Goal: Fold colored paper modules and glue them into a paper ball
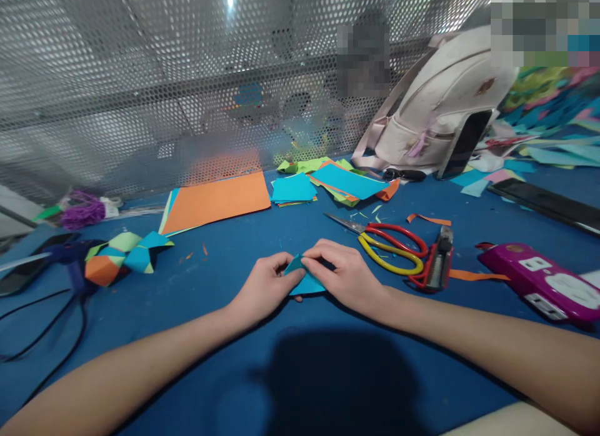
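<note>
The left hand [269, 278] and right hand [345, 275] pinch blue paper [307, 284] between them; ahead-right lie scissors [391, 241], with bare tabletop [229, 386] nearer the body.

The blue tabletop [225, 373] lies open left of the scissors [396, 247], back to the orange sheet [220, 202]. Rightward, the scissors, stapler [439, 261] and purple power strip [539, 280] block the way; leftward, black cables [77, 336] do.

Both forearms angle inward, the left hand [269, 283] and right hand [349, 273] pinching close together.
</note>
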Motion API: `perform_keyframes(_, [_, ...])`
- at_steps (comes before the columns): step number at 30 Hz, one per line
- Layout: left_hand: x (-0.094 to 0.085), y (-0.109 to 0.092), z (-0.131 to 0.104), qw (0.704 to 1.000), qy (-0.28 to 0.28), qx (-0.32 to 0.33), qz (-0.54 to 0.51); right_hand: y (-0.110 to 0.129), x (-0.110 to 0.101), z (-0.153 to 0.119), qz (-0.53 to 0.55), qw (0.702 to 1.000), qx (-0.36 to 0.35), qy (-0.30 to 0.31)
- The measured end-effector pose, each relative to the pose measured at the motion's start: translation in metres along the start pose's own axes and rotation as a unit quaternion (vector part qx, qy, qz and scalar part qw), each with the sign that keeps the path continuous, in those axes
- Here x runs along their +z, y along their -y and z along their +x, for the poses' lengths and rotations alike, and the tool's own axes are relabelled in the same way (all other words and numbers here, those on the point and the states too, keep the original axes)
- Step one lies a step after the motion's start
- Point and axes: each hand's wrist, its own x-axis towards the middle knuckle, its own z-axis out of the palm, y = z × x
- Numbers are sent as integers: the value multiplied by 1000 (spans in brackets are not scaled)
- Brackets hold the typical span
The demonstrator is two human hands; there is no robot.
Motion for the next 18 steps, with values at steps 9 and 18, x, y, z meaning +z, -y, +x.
perform_keyframes(9, [3, -5, -2, 1000, -11, -5, -24, -1, 1, 1, 4, 1000, 18, 0])
perform_keyframes(18, [1, -5, -1, 995, -25, 58, 78, 1, -1, 1, 15, 1000, 13, -3])
